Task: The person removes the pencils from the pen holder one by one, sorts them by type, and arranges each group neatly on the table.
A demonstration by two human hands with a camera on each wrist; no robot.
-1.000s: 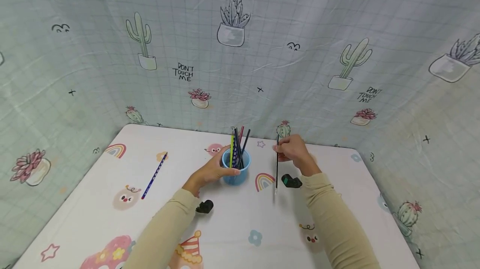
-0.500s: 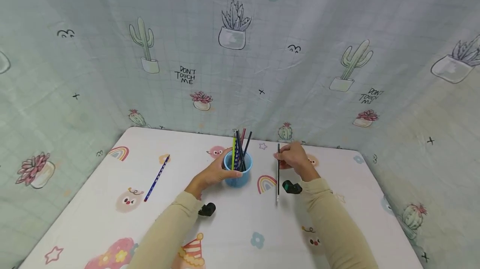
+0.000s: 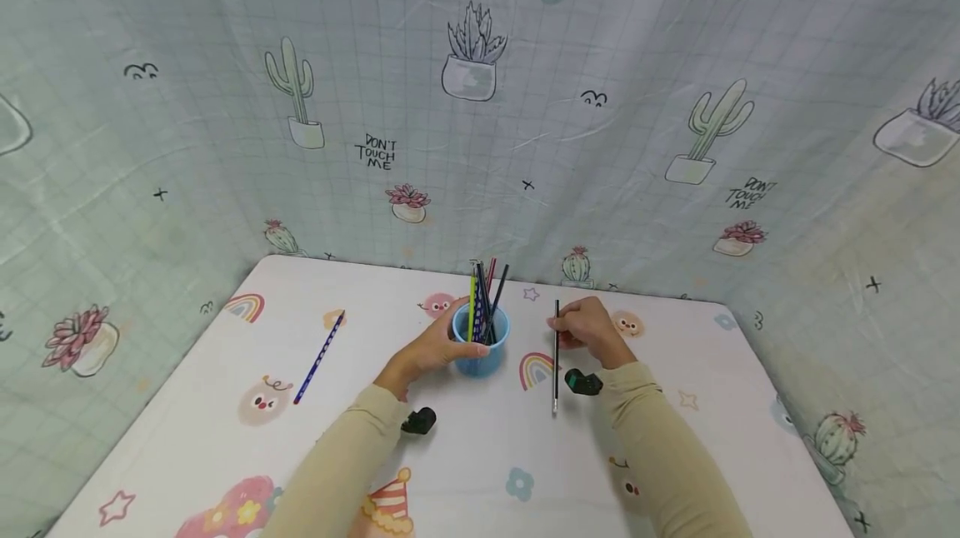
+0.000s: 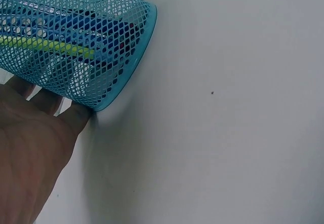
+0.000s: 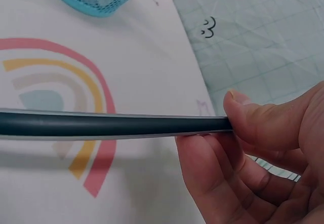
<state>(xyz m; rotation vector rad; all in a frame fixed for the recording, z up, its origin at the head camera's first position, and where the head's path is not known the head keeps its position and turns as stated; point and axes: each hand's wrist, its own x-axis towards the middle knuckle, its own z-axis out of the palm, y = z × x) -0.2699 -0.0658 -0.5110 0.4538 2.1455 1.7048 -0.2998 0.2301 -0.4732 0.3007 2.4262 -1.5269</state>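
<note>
Right hand (image 3: 588, 330) and the dark pencil (image 3: 557, 367) in it sit lower in the head view than one second ago; the whole scene has also shifted slightly right and down. Left hand (image 3: 435, 346) keeps its place at the cup.

Held pencil: long, slim, straight, near vertical right of centre in the head view, below the cactus print at the back edge. Dark body, pale lower end; the right wrist view shows a dark blue-green face with light grey edges and a smooth, faintly shiny finish. Right hand pinches it near its upper end between thumb and fingertips. Its shadow falls apart from it in the right wrist view; whether the lower end touches the table (image 3: 465, 480), cannot tell.

Blue cup (image 3: 480, 366): centre of frame, round, wall of fine mesh with diamond-like holes, smooth solid band at its end. Left hand grasps it from the left, thumb across the near side. Inside, leaning: a yellow-green pencil (image 3: 472, 309), a spotted dark-blue one, dark ones and a red pencil (image 3: 491, 273).

Loose pencil (image 3: 320, 359): left of centre, lying diagonally, blue with white spots, red lower tip.

Table covering: white, smooth, printed; rainbow print (image 3: 536, 356) just left of the held pencil. Wall cloth (image 3: 525, 138): pale grey-green, faint grid, creased. Sleeves (image 3: 675, 446) beige, lightly wrinkled.
</note>
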